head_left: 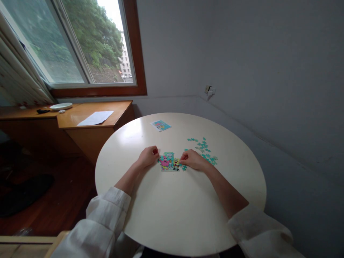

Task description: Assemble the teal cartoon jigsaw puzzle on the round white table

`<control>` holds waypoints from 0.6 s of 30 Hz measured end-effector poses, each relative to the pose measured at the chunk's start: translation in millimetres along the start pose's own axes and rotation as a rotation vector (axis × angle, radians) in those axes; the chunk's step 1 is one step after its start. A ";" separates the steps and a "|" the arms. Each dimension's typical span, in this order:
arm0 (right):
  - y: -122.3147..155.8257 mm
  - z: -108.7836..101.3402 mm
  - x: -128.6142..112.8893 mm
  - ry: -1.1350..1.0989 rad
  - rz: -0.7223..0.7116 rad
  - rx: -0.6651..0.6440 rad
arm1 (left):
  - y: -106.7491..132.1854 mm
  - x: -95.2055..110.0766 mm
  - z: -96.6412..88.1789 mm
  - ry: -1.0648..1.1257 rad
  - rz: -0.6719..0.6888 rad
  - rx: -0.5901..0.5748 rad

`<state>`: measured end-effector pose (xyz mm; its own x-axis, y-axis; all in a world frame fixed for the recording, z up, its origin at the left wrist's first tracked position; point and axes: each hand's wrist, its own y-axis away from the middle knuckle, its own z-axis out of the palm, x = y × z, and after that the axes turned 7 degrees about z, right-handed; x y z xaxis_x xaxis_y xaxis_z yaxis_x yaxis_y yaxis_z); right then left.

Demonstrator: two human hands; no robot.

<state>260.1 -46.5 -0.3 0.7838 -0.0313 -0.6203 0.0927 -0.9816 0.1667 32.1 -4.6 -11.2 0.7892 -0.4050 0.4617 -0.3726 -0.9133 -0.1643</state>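
A partly joined cartoon jigsaw puzzle (170,163), with pink, yellow and turquoise figures, lies flat on the round cream table (172,208). My left hand (148,156) is just left of it, thumb and fingers closed in a pinch; whatever they hold, if anything, is hidden. At the puzzle's right edge, my right hand (194,159) pinches a puzzle piece, mostly covered by the fingertips. A few teal pieces (184,167) lie beside that hand's fingers. Beyond it, several loose teal puzzle pieces (204,147) are scattered.
A picture card (161,125) showing similar figures lies near the table's far edge. To the left, a wooden desk (70,120) bears a paper sheet (96,118) and a white plate (61,106). A wall (282,89) closes off the right side.
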 end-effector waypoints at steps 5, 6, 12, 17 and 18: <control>1.7 -2.0 -1.4 -0.019 0.009 -0.041 | -0.1 -1.0 0.8 -0.001 -0.002 -0.002; 1.9 -2.2 -1.4 -0.019 0.008 -0.048 | -0.2 -1.5 1.2 -0.002 -0.002 -0.002; 1.2 -2.1 -0.6 0.032 -0.003 -0.033 | -1.0 -2.8 2.5 -0.003 0.002 -0.001; 0.2 -0.8 -0.3 0.053 0.004 -0.018 | -0.7 -2.0 2.6 -0.004 -0.001 0.002; -0.1 -0.4 -0.1 0.051 0.004 -0.016 | -0.6 -1.7 2.6 -0.004 -0.001 0.003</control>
<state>260.3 -46.4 0.1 0.8146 -0.0254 -0.5794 0.0986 -0.9784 0.1816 32.3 -3.5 -14.2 0.7913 -0.4045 0.4586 -0.3705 -0.9138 -0.1667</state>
